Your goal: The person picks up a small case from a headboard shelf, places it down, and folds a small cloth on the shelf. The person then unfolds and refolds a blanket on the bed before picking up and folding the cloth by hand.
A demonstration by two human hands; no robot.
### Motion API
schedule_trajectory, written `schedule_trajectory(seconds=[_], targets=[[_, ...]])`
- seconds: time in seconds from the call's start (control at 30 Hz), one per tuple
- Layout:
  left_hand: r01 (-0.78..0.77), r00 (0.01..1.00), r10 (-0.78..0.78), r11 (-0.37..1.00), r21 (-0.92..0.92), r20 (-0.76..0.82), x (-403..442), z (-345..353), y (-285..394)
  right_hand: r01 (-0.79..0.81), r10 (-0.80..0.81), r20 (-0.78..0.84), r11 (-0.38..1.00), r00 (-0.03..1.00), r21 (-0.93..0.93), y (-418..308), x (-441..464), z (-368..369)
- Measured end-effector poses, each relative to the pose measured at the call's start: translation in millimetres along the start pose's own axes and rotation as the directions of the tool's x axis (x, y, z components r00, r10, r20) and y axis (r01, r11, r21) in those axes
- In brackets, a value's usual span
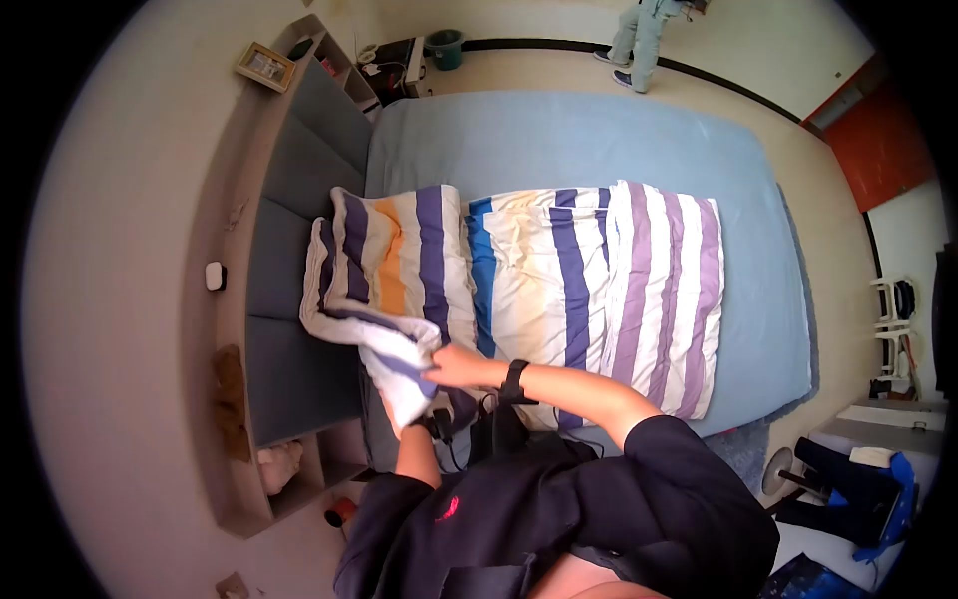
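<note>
A striped quilt [519,280] in white, purple, blue and orange lies folded in a long band across the bed. At its left end a corner is lifted and turned over. My right hand [451,365], with a black band on the wrist, is closed on this raised part. Below it, my left hand [392,411] is against the underside of the same raised part, its fingers mostly hidden by the fabric.
The bed's blue sheet [559,135] surrounds the quilt, with a grey padded headboard [289,349] at left. A person [642,42] stands beyond the bed near a green bin [445,50]. Dark cables [454,449] hang near my body. Clothes [848,489] lie at right.
</note>
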State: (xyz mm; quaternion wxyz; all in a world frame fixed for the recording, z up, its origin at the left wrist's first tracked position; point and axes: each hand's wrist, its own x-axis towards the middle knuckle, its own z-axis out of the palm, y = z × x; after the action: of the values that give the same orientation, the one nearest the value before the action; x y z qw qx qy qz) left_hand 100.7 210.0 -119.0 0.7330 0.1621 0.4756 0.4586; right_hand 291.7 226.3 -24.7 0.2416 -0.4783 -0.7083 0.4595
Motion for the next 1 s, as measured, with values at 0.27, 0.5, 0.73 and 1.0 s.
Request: schedule_trajectory(seconds=[0.27, 0.5, 0.73, 1.0], targets=[[-0.302, 0.852, -0.037, 0.781, 0.547, 0.523, 24, 229, -68, -0.527, 0.506, -0.426, 0.846, 0.75, 0.078, 19, -114, -146], [-0.886, 0.365, -0.91, -0.276, 0.371, 0.196, -69, 197, -217, -0.282, 0.68, -0.632, 0.732, 0.373, 0.62, 167, -409, -18], [-0.354, 0.768, -0.567, 0.011, 0.935, 0.297, -55, 22, -220, -0.976, 0.998, 0.069, -0.028, -0.013, 0.217, 213, -749, 221], [-0.149, 0.977, -0.203, -0.399, 0.905, 0.071, -58, 2, -172, -0.9, 0.897, 0.075, 0.435, 0.435, 0.016, 300, -684, 239]])
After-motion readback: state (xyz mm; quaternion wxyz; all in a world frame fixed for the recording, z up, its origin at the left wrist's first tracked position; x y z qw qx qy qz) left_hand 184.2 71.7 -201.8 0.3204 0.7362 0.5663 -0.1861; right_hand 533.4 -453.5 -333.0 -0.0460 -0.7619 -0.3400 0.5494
